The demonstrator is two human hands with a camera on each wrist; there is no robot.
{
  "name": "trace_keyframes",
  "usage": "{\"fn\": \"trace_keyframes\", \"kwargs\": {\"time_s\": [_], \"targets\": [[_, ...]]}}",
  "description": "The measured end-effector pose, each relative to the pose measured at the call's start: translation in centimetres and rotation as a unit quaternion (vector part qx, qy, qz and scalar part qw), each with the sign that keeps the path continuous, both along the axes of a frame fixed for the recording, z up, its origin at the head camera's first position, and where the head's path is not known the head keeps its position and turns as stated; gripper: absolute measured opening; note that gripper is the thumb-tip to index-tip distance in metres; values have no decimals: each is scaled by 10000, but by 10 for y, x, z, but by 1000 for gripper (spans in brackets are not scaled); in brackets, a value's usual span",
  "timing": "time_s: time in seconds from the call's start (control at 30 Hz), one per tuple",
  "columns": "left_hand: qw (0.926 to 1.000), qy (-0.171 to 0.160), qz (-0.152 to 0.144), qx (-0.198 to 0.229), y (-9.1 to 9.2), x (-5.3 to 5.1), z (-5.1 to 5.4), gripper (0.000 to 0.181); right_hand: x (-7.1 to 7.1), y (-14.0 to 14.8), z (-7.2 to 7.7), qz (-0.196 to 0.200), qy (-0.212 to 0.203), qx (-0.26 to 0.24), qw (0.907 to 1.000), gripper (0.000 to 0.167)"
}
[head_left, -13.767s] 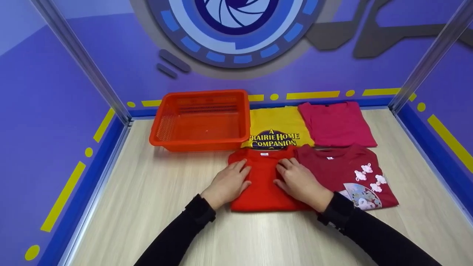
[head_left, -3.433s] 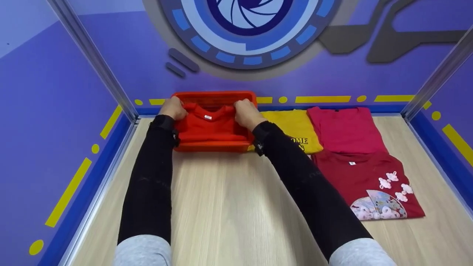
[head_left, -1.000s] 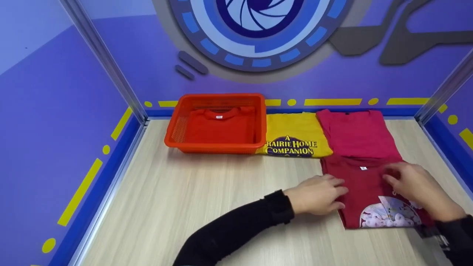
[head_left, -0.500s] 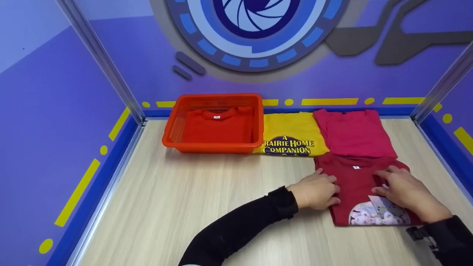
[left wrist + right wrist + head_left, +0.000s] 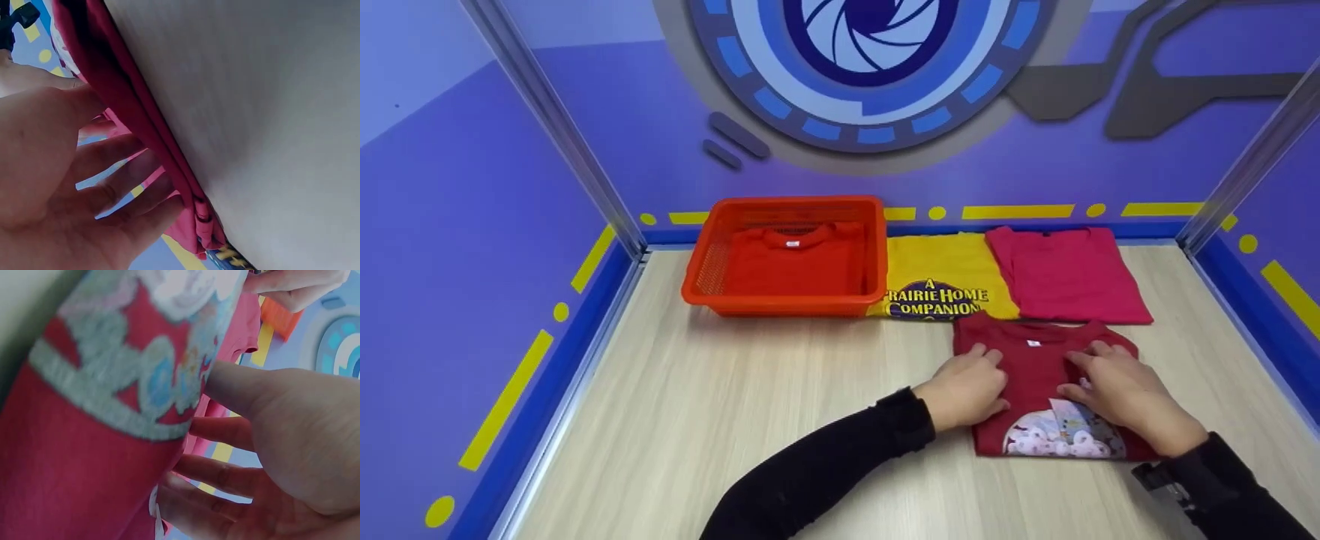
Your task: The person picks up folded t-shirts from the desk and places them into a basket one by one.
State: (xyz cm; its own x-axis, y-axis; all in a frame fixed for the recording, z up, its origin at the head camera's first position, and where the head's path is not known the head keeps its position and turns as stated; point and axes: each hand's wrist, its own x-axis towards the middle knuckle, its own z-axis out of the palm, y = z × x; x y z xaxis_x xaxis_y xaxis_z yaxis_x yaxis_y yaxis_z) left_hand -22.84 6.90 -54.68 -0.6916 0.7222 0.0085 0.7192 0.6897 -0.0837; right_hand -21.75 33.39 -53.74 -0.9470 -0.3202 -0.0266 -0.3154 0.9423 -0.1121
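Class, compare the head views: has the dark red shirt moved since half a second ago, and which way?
Yes: the dark red shirt has moved left, its gap to the stationary orange basket now narrower.

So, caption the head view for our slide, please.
Left hand and right hand on a maroon shirt; red shirt in basket.

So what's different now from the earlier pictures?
The bright red shirt went from the table away and left into the orange basket, and was let go. Now the left hand and right hand touch the dark red shirt, which has slid left. The orange basket, yellow shirt and pink shirt stayed put.
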Motion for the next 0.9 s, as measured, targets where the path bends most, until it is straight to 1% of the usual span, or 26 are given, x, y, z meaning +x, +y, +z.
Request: {"fn": "trace_keyframes", "kwargs": {"time_s": [0.13,0.27,0.33,0.43,0.57,0.67,0.83,0.9], "targets": [[9999,16,76,100,-28,4,0,37,-4,-27,-1,111,97,-36,9999,67],[9998,-33,141,116,-59,8,1,41,-9,-60,-3,233,62,-63,9997,62],[9996,-141,194,136,-75,8,1,43,-12,-74,-3,279,29,-39,9996,60],[9984,-395,316,237,-96,9,1,46,-14,-93,-4,366,25,35,9993,58],[9943,-752,536,524,-124,10,3,46,-14,-117,-5,495,113,87,9987,56],[9908,-921,674,733,-143,10,3,44,-14,-134,-5,568,219,73,9981,56],[9855,-1143,834,936,-167,10,2,44,-11,-153,-6,736,313,-11,9968,56],[9841,-1204,845,997,-171,9,3,44,-12,-153,-4,821,307,-225,9959,51]]}}
